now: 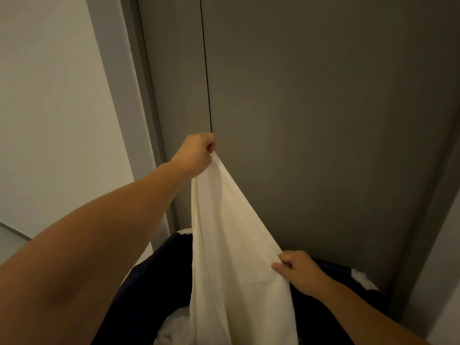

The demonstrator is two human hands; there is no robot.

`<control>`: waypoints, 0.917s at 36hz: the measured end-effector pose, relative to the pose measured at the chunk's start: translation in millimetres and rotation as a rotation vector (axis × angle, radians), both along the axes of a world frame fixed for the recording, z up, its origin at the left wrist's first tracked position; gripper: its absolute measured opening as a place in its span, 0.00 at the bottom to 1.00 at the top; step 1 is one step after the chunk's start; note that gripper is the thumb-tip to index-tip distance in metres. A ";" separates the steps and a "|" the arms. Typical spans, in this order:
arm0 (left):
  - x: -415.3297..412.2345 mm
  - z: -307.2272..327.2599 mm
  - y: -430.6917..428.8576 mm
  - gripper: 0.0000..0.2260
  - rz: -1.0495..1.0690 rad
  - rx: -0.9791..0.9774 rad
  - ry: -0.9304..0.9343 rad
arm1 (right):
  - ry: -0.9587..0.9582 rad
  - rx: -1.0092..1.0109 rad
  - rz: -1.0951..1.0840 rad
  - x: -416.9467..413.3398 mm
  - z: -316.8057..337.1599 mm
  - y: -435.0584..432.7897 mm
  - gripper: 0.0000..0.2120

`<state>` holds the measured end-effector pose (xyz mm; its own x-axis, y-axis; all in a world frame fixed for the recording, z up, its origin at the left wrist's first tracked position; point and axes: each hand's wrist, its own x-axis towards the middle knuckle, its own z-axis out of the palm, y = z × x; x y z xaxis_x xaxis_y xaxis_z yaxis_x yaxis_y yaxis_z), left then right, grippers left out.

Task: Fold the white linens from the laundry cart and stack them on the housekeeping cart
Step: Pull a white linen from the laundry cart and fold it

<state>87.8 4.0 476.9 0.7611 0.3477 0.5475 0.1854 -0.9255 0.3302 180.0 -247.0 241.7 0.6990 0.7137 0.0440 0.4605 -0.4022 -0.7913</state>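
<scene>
Now holding white linen (224,232) up over laundry cart (149,282), pinching top corner w/ L hand (194,155), gripping side edge w/ R hand (298,272); prob. best sliding R hand to next corner, keeping edge taut.

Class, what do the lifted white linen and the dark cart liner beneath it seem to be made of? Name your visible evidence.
The white linen: thin woven cloth, probably cotton, matte; it drapes in soft folds. The cart liner: likely dark navy fabric, matte; its edge sags softly, though dimness leaves it open.
</scene>
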 end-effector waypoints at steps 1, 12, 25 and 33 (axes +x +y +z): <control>1.9 1.1 -0.9 0.15 0.004 -0.007 -0.005 | -0.016 -0.021 -0.010 2.0 -3.2 -2.7 0.19; 4.4 -6.0 -2.2 0.10 0.133 0.019 -0.056 | -0.140 0.216 -0.311 28.3 58.3 -48.6 0.11; -3.8 -41.3 -2.7 0.19 -0.090 -0.123 0.126 | -0.053 0.304 -0.435 34.6 116.3 -86.5 0.09; 19.8 -47.2 -75.8 0.26 -0.390 -0.105 0.307 | -0.288 0.121 -0.316 22.4 142.4 -61.6 0.12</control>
<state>107.6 -71.8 429.7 0.9656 0.0462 0.2559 -0.0649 -0.9101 0.4093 202.5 -308.6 384.1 0.8290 0.4451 0.3387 0.5384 -0.4712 -0.6986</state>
